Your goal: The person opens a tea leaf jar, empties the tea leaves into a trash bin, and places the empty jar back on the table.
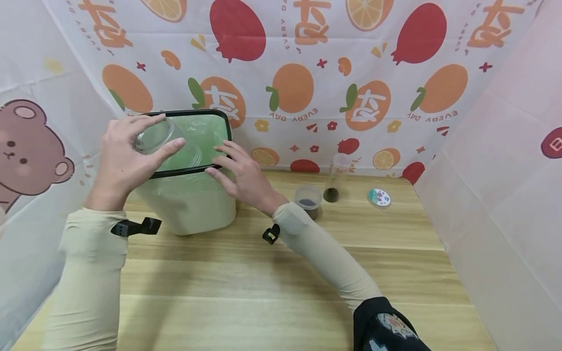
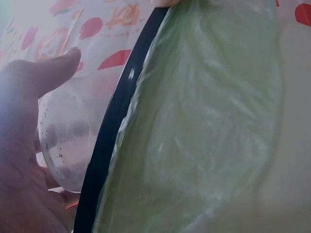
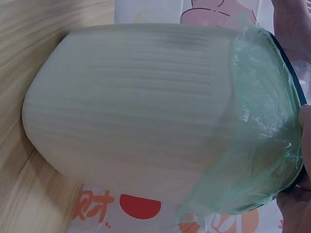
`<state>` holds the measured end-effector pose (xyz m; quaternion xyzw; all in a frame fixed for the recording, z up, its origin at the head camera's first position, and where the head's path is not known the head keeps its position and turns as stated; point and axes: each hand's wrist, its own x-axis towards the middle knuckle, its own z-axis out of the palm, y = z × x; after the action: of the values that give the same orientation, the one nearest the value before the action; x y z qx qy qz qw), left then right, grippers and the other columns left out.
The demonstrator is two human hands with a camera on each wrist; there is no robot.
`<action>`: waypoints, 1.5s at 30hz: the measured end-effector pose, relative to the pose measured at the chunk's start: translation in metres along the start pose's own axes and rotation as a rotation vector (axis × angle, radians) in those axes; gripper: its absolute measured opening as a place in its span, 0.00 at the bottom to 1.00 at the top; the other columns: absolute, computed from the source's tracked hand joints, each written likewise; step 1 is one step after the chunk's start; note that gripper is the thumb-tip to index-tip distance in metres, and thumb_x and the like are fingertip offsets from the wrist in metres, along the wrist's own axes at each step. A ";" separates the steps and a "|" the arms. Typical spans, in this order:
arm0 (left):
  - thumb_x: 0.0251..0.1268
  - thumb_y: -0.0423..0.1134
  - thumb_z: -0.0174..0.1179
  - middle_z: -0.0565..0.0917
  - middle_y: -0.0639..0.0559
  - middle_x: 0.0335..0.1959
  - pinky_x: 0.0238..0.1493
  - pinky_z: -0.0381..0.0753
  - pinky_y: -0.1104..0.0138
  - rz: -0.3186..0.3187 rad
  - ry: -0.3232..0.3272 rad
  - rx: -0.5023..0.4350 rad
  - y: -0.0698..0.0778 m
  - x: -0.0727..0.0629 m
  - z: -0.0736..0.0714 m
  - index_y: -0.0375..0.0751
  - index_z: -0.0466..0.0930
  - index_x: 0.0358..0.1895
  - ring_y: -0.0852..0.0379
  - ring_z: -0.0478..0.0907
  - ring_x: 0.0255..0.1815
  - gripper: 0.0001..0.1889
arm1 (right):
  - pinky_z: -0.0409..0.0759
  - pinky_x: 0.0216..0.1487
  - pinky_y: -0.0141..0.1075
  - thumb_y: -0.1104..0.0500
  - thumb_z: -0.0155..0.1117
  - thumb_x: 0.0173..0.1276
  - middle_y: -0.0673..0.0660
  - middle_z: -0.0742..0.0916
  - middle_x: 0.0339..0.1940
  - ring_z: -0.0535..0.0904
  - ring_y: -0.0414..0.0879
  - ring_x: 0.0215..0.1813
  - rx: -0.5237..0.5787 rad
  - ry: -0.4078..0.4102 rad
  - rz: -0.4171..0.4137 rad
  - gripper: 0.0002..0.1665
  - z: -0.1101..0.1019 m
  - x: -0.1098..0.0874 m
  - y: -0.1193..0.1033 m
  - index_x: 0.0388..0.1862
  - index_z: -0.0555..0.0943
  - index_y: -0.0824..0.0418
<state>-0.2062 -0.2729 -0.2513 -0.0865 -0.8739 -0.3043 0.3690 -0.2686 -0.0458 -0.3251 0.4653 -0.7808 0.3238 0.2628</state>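
Note:
My left hand [image 1: 125, 153] holds a clear plastic cup [image 1: 154, 136] tilted over the mouth of a pale trash bin [image 1: 193, 207]. Dark specks cling to the cup [image 2: 68, 141] in the left wrist view. A green plastic bag [image 1: 208, 127] lines the bin and folds over its outer wall, under a black rim [image 1: 189, 170]. At the near right corner of that rim, my right hand [image 1: 246, 173] grips the edge, fingers over the top and thumb low on the outside. In the right wrist view the bin stands on the wooden table.
Right of the bin are a small clear tub [image 1: 309, 197] with dark contents and a tall clear tube [image 1: 339, 168] with dark matter at its bottom. A round patterned lid [image 1: 379, 198] lies farther right. Printed sheeting [image 1: 294, 122] walls the wooden table [image 1: 263, 302].

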 end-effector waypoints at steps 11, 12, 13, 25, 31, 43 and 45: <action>0.53 0.48 0.76 0.89 0.41 0.53 0.49 0.58 0.70 0.010 0.002 0.010 0.002 0.000 -0.002 0.47 0.87 0.56 0.74 0.66 0.43 0.25 | 0.60 0.82 0.34 0.49 0.64 0.75 0.58 0.83 0.66 0.68 0.53 0.78 -0.006 -0.007 0.000 0.16 0.001 0.000 0.001 0.52 0.87 0.57; 0.54 0.49 0.75 0.88 0.41 0.54 0.48 0.58 0.69 -0.004 -0.001 0.012 0.003 0.000 -0.002 0.48 0.87 0.58 0.74 0.65 0.44 0.26 | 0.60 0.82 0.34 0.49 0.64 0.75 0.58 0.83 0.66 0.68 0.53 0.78 -0.005 -0.008 0.001 0.16 0.001 0.000 0.001 0.52 0.87 0.57; 0.55 0.49 0.75 0.88 0.41 0.55 0.50 0.58 0.68 -0.007 0.001 0.011 0.003 0.000 -0.001 0.48 0.86 0.58 0.73 0.65 0.46 0.26 | 0.60 0.82 0.33 0.49 0.63 0.75 0.58 0.83 0.66 0.68 0.53 0.78 -0.004 -0.009 0.002 0.16 0.001 0.000 0.001 0.53 0.87 0.57; 0.49 0.49 0.78 0.75 0.72 0.52 0.49 0.61 0.77 -0.075 0.076 -0.015 0.005 -0.005 -0.007 0.65 0.79 0.66 0.76 0.61 0.50 0.36 | 0.61 0.82 0.35 0.50 0.62 0.76 0.58 0.83 0.67 0.68 0.52 0.79 0.004 -0.029 0.018 0.16 0.001 0.003 -0.003 0.54 0.86 0.57; 0.45 0.47 0.81 0.57 0.78 0.48 0.46 0.63 0.80 -0.144 0.054 0.002 0.012 -0.009 -0.013 0.60 0.79 0.66 0.77 0.56 0.51 0.38 | 0.62 0.82 0.37 0.49 0.62 0.76 0.58 0.82 0.68 0.67 0.52 0.79 0.008 -0.050 0.033 0.16 -0.002 0.003 -0.003 0.54 0.86 0.56; 0.38 0.35 0.83 0.62 0.80 0.42 0.41 0.63 0.85 -0.105 0.254 -0.034 0.047 -0.015 -0.019 0.38 0.83 0.58 0.81 0.62 0.44 0.35 | 0.62 0.82 0.39 0.49 0.61 0.76 0.58 0.81 0.70 0.66 0.53 0.80 0.001 -0.089 0.048 0.17 -0.007 0.005 -0.004 0.55 0.86 0.56; 0.39 0.36 0.83 0.62 0.80 0.42 0.41 0.64 0.87 -0.124 0.270 -0.022 0.050 -0.016 -0.020 0.38 0.83 0.59 0.82 0.63 0.42 0.35 | 0.60 0.83 0.38 0.49 0.60 0.77 0.58 0.80 0.70 0.65 0.53 0.81 -0.003 -0.102 0.050 0.18 -0.008 0.006 -0.005 0.56 0.85 0.56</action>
<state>-0.1643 -0.2436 -0.2281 0.0054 -0.8168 -0.3448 0.4625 -0.2660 -0.0446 -0.3146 0.4611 -0.8049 0.3051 0.2154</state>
